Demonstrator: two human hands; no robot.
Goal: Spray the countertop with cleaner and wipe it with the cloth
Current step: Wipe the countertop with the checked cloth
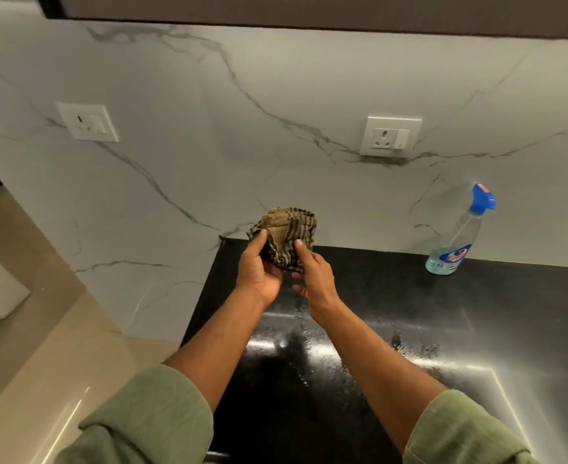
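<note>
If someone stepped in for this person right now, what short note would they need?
Left hand and right hand both hold the checked cloth, bunched up in the air above the black countertop.
The spray bottle stands upright at the back right, against the marble wall, untouched by either hand.
Done: droplets glisten on the countertop, so spraying seems finished.
Left: lower the cloth and wipe the wet patch.

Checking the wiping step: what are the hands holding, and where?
Both the left hand and right hand grip the bunched checked cloth at its lower edge.
</note>
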